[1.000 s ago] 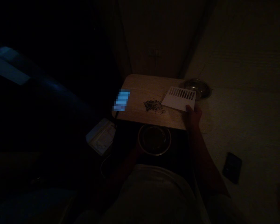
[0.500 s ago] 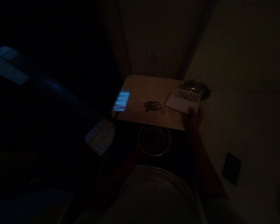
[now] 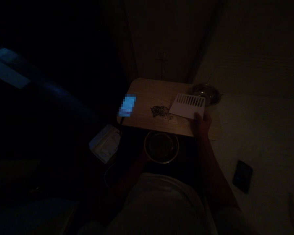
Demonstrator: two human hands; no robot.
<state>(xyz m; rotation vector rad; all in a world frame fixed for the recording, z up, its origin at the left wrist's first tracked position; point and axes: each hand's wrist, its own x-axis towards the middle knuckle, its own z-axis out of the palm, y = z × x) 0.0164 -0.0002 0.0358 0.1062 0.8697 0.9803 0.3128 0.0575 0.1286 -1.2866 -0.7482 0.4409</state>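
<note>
In dim light, my right hand [image 3: 203, 123] is closed on the lower right corner of a flat white scraper [image 3: 183, 109] with a row of slots along its far edge. The scraper's left corner lies close to a small heap of dark, loose bits [image 3: 159, 111] on a wooden board or small tabletop [image 3: 147, 89]. Below the near edge, my left hand [image 3: 146, 156] is at the left side of a round metal-rimmed bowl [image 3: 162, 147] and appears to grip it. Darkness hides most of its fingers, and the bowl's contents are hard to make out.
A shiny metal bowl [image 3: 207, 94] stands at the board's far right corner. A lit, blurred screen [image 3: 127, 105] sits on its left side. To the lower left is a pale open packet or box [image 3: 105, 143]. A dark phone-like object [image 3: 242, 176] lies at right.
My right hand has moved the scraper a short way left, closer to the dark bits. The bowl and my left hand stay about where they were.
</note>
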